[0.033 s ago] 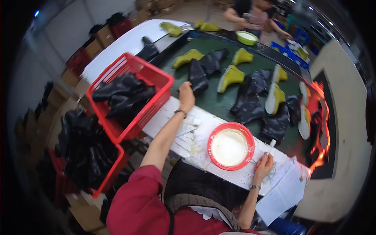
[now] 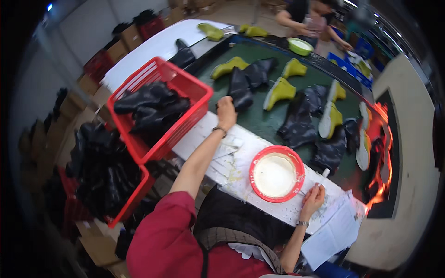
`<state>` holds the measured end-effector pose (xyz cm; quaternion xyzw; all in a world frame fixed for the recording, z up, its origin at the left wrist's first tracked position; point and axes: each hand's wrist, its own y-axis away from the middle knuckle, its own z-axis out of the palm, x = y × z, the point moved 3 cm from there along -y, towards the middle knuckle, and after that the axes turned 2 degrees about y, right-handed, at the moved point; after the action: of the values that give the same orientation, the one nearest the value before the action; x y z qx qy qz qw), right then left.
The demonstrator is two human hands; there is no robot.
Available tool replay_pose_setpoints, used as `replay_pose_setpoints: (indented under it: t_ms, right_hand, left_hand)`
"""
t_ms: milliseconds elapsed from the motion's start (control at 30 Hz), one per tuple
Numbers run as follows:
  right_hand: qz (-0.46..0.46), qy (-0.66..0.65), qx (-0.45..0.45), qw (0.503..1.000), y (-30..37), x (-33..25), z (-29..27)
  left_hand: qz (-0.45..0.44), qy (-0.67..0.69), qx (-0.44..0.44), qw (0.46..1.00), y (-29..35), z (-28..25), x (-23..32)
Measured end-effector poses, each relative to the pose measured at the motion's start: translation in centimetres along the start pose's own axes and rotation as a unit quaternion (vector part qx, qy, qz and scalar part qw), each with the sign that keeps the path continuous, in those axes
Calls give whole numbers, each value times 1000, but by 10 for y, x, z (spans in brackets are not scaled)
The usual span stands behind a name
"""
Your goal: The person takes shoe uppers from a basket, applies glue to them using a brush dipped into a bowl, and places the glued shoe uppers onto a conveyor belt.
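Observation:
Beyond the white ledge, my left hand is closed on the near side of a black boot, which lies on the dark green belt. Beside that boot are a second black boot and a yellow-green shoe sole. My right hand is closed over the ledge, around a thin brush-like tool with a white end; its other end is hard to make out. Between my hands stands a red bowl of creamy white liquid.
A red crate of black boots stands left, above another filled crate. More boots and soles lie on the belt, which enters a glowing orange opening at right. Papers hang off the ledge. Across the belt, a person works.
The whole view has shifted slightly, so most things sit a little farther right. My hands stay where they were, the left at the boot and the right at the tool.

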<state>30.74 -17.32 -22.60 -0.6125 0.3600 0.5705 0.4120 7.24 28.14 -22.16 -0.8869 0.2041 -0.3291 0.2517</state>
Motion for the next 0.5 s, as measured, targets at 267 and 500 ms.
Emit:
replay_pose_setpoints:
  t_ms: [267, 500]
  right_hand:
    - [9, -26, 5, 1000, 2, -1, -11]
    - [16, 10, -13, 1000, 5, 2, -12]
  left_hand:
    - [175, 34, -30, 984, -30, -180, 92]
    - [-307, -309, -107, 894, -74, -317, -173]
